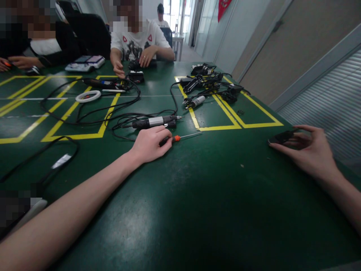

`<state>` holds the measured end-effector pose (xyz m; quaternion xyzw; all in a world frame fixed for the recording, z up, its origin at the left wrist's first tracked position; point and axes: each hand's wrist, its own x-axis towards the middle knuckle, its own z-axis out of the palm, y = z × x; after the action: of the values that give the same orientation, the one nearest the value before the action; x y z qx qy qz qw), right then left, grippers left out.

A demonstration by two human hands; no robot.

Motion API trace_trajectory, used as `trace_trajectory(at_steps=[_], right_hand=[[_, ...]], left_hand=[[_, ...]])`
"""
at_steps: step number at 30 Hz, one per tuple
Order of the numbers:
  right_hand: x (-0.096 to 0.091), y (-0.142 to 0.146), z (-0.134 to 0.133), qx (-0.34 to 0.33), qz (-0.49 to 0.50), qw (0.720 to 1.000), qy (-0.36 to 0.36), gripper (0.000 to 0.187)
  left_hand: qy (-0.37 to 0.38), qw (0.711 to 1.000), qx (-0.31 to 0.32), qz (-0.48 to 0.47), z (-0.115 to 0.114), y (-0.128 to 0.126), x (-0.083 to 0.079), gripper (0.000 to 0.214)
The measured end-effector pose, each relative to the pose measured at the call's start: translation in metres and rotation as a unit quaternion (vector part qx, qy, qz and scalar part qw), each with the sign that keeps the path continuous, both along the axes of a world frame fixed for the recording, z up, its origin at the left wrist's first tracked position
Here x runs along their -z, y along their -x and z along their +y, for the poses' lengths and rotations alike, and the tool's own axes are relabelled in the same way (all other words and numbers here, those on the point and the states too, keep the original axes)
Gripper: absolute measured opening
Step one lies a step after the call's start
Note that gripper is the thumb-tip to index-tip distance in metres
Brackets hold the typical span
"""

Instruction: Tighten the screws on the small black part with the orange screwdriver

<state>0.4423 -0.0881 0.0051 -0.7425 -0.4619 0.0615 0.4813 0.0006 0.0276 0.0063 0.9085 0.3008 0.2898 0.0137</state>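
Observation:
My left hand (153,143) is closed around the handle of a screwdriver (177,138) at the middle of the table. The handle is black and orange, and its thin metal shaft points right. Just behind that hand lies a grey and black electric screwdriver (152,122) with a cable. At the right edge of the table, my right hand (310,146) grips a small flat black object (280,138) between thumb and fingers. Its kind cannot be made out, as the fingers hide part of it.
The green table (180,210) carries yellow tape outlines (220,128). Black cables (93,119) loop across the left. A white tape ring (88,96) and a pile of black devices (203,81) lie farther back. Across the table a person (141,41) handles a black item; another person sits left.

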Motion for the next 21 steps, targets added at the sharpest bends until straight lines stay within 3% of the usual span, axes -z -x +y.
trace_trajectory(at_steps=[7,12,17,21], right_hand=[[-0.007,0.012,-0.004,-0.041,0.033,0.998,0.032,0.090],[-0.005,0.009,-0.004,-0.023,0.006,0.999,0.032,0.088],[-0.001,0.003,-0.005,-0.085,0.033,0.996,0.023,0.089],[-0.004,0.009,-0.004,-0.042,0.048,0.998,0.006,0.088]], left_hand=[[-0.006,1.000,0.006,-0.006,0.001,0.000,0.001,0.023],[-0.011,1.000,0.008,-0.011,0.001,0.000,0.001,0.022],[-0.007,1.000,0.014,-0.015,0.001,0.000,0.001,0.021],[-0.010,1.000,0.014,-0.013,0.002,0.000,0.002,0.021]])
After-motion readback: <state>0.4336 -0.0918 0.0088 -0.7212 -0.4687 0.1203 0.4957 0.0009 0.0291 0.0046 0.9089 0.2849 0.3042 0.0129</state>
